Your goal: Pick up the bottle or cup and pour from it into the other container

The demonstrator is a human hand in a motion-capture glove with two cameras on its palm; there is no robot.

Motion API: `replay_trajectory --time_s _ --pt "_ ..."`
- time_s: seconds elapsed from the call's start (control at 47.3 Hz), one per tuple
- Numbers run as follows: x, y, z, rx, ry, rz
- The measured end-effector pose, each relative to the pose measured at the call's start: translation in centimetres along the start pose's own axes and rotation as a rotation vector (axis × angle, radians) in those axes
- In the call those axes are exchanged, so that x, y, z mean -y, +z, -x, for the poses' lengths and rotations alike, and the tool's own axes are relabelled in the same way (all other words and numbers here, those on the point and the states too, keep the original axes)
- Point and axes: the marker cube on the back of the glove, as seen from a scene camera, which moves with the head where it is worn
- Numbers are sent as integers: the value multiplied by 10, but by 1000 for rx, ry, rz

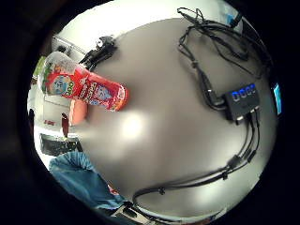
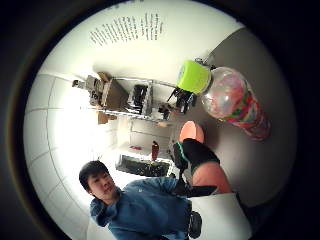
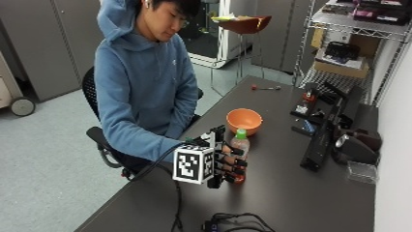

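A green-capped bottle with a red label stands upright on the dark table, just in front of an orange bowl. The gloved right hand is beside it, fingers relaxed and apart, gripping nothing. A cable bundle lies at the near edge.

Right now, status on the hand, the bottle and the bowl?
Right hand beside the bottle, grip unconfirmed. Bottle upright on table, green cap on. Orange bowl behind it, nothing between.

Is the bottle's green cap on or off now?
On: the green cap sits on the bottle, which stands upright on the table.
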Motion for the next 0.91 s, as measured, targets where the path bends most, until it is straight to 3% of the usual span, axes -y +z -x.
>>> replay_trajectory --time_s 0.655,0.908 --pt "19 61 -1 140 -34 55" --pt "26 66 4 248 -54 -15"
